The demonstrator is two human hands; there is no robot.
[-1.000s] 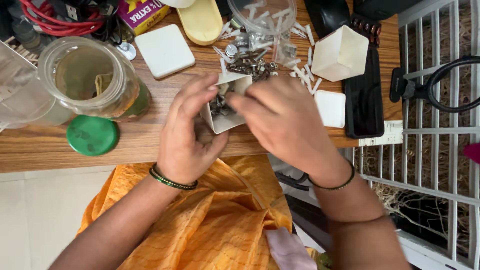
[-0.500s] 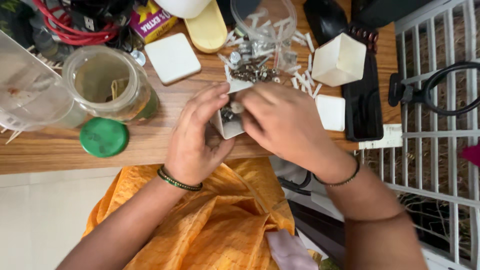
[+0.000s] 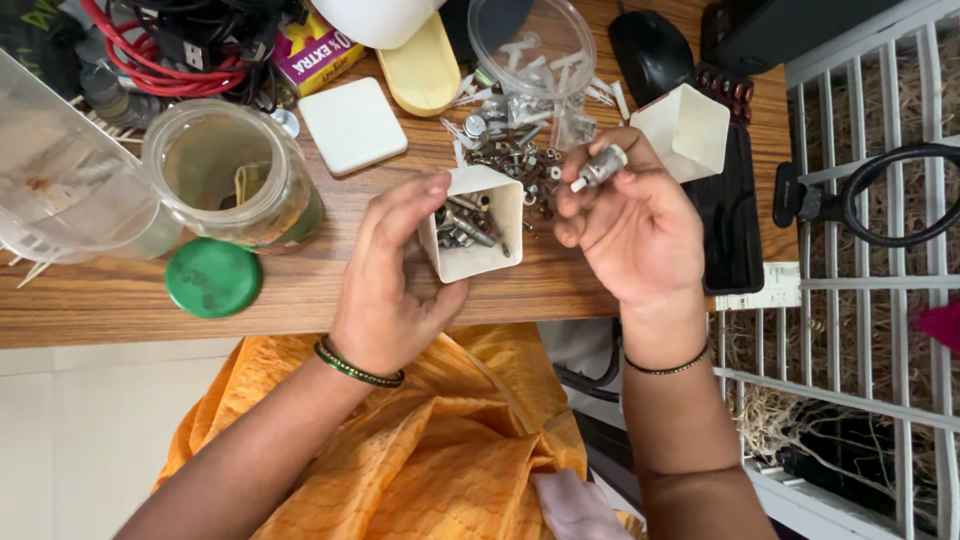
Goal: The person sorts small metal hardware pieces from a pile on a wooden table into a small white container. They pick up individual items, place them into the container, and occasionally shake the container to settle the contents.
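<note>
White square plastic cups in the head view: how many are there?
2. One white square plastic cup, holding metal screws, is in the left hand. The other stands on the wooden table past the right hand. More may be hidden.

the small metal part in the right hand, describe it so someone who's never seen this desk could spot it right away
Start at the wooden desk and find the pile of loose screws and bolts near its middle. Just right of it, the right hand pinches a short silver cylindrical metal part in its fingertips. Unlike the other hardware, lying on the desk or inside the small white square cup in the left hand, it is held up in the air.
</note>
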